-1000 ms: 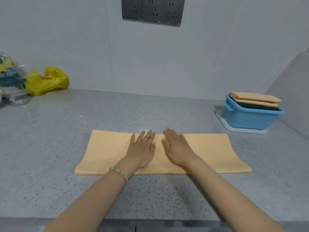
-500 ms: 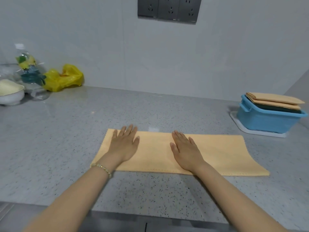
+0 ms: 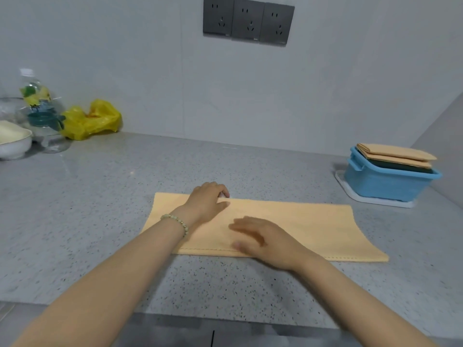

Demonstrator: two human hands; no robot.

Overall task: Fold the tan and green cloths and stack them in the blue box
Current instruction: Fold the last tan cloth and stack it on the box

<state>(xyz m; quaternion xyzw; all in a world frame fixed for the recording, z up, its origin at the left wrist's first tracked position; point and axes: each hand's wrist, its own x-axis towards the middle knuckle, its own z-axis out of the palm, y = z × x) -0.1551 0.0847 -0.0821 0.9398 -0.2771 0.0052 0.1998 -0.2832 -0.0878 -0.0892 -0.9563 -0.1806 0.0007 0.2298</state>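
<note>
The grey speckled counter (image 3: pixel 125 209) carries a tan cloth (image 3: pixel 300 226), spread as a long strip near the front edge. The left hand (image 3: pixel 206 202) curls its fingers over the strip's far edge, thumb on top, pinching it. The right hand (image 3: pixel 265 242) (blurred) lies over the near edge with fingers stretched out, gripping nothing. The blue box (image 3: pixel 383 184) stands well apart at the right rear on a white tray (image 3: pixel 350 194), with folded cloths (image 3: pixel 395 155) stacked above its rim. At the far left are a yellow bag (image 3: pixel 92 120), a bottle (image 3: pixel 42 113) and a bowl (image 3: pixel 13 144).
</note>
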